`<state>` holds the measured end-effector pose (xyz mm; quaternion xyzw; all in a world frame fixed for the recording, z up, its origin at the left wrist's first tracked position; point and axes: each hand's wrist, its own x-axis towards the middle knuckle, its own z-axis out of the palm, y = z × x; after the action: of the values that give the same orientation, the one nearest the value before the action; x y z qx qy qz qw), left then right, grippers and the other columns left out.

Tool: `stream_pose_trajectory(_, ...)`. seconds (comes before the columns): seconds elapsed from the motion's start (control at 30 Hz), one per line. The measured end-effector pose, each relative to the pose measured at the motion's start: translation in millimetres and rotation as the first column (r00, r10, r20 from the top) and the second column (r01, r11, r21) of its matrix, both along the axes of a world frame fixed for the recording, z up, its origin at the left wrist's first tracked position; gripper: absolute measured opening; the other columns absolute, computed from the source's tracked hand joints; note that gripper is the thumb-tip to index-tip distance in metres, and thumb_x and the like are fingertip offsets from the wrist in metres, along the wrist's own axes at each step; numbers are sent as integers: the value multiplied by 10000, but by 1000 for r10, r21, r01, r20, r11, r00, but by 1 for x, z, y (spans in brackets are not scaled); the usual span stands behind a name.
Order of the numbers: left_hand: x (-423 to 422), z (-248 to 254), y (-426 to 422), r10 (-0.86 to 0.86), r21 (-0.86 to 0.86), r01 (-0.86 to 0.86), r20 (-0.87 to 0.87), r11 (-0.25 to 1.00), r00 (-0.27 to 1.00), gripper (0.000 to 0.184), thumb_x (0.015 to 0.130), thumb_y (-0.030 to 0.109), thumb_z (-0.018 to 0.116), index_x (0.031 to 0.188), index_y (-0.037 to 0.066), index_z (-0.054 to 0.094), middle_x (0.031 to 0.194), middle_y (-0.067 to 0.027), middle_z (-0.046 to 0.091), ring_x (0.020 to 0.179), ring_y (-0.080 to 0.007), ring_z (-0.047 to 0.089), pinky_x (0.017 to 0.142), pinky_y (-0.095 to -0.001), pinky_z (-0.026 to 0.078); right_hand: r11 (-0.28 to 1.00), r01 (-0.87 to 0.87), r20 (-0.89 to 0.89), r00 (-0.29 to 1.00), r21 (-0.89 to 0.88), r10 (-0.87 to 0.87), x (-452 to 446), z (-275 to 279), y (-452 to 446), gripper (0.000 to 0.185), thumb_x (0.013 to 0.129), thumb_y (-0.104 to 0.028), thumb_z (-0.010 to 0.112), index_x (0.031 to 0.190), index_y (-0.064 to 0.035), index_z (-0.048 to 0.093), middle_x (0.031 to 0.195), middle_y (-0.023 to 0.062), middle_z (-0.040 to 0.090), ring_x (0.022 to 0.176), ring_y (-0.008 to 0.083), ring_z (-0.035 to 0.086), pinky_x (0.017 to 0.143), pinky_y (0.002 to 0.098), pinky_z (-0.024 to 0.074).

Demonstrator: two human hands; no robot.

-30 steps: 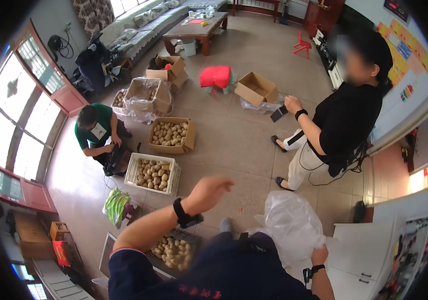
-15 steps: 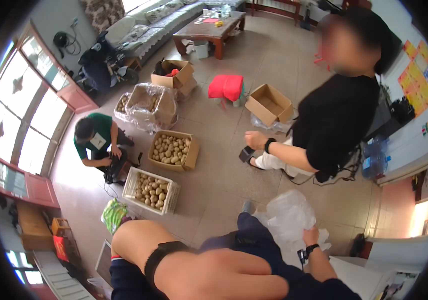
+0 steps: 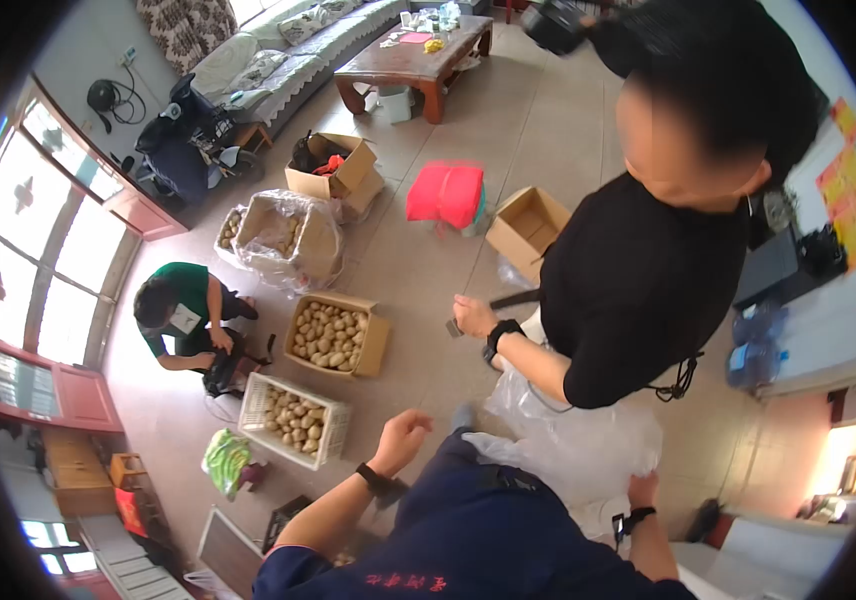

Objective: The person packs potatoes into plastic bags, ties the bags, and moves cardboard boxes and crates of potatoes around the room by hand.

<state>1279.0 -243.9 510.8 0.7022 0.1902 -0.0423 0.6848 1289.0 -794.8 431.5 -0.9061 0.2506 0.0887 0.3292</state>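
My right hand (image 3: 643,488) is closed on the edge of a clear plastic bag (image 3: 588,440), which hangs crumpled at my right side. Out in front of my body, my left hand (image 3: 404,440) holds nothing, its fingers loosely bent and apart. Nearest to it on the floor is a white plastic crate (image 3: 332,445) with potatoes (image 3: 295,418) in it. Just beyond that stands a cardboard box (image 3: 376,348), also filled with potatoes.
A person in black (image 3: 648,290) stands close on my right, one hand held forward. Another person in green (image 3: 186,310) crouches at left by the crate. Farther off are a plastic-lined box (image 3: 293,240), a red-covered stool (image 3: 445,195), an open carton (image 3: 528,228) and a low table (image 3: 418,62).
My left hand has come down from close before the camera to in front of my body. The plastic bag has spread leftward in my right hand. The person in black has leaned nearer.
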Motion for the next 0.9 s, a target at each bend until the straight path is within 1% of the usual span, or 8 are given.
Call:
stream_pose_trajectory(0.03,4,-26,0,-59,63,64,-75,996,995,237,775,-1,505,967,-1,643,850,-70,669,702,-132,591,656,-285,486,974,-30,-28,999,-223,24,17,11,-9,337,764,-83,635,1077,31,583,982,212,659,952,339,638,768,388,498)
stream_pose_trajectory(0.2,70,-27,-18,-342,234,373,-164,898,925,285,790,118,516,1016,2,645,914,-175,680,852,-276,662,772,-354,507,997,43,147,989,-59,-34,51,17,-39,312,691,-39,613,996,24,610,888,193,668,846,341,646,749,403,507)
stream_pose_trajectory(0.3,115,-18,-29,-353,286,394,-185,873,917,265,818,69,487,1028,7,638,873,-118,678,811,-191,643,743,-307,504,956,-8,89,995,-294,36,70,4,-63,310,697,-41,614,996,40,596,894,193,668,853,347,642,749,397,505)
stream_pose_trajectory(0.4,143,-35,-34,-246,244,292,-201,925,948,290,795,148,529,1022,18,652,910,-173,680,845,-281,662,768,-351,507,959,-14,-47,999,-283,0,89,-9,-73,350,703,-73,633,1002,98,574,897,250,648,887,397,621,774,415,501)
stream_pose_trajectory(0.47,158,-43,-45,-189,270,250,-232,930,954,282,802,139,524,1019,14,652,892,-164,683,794,-260,665,739,-344,513,781,-343,-208,939,-522,274,95,-36,-104,401,706,-109,669,1004,135,559,907,279,634,964,417,586,847,429,480)
stream_pose_trajectory(0.6,188,-46,-71,-167,210,246,-334,946,927,274,811,103,488,1019,-2,632,856,-88,661,676,-140,606,621,-278,509,940,-98,-108,992,-327,66,128,-53,-110,429,707,-147,690,1015,125,566,915,284,630,1011,413,565,887,439,460)
stream_pose_trajectory(0.8,213,-69,-94,-162,107,234,-455,966,876,285,821,118,501,1040,-24,614,872,-100,659,660,-160,611,573,-278,508,974,-80,-202,979,-211,36,169,-39,-148,298,733,-93,625,957,95,570,899,279,633,896,430,610,758,451,500)
stream_pose_trajectory(0.9,193,-87,-83,-21,63,72,-587,995,809,265,812,114,530,1010,-24,639,813,-122,658,604,-181,610,521,-289,500,929,-283,-209,949,-236,236,177,-69,-188,279,740,-105,618,958,65,580,890,289,626,883,447,601,746,458,498)
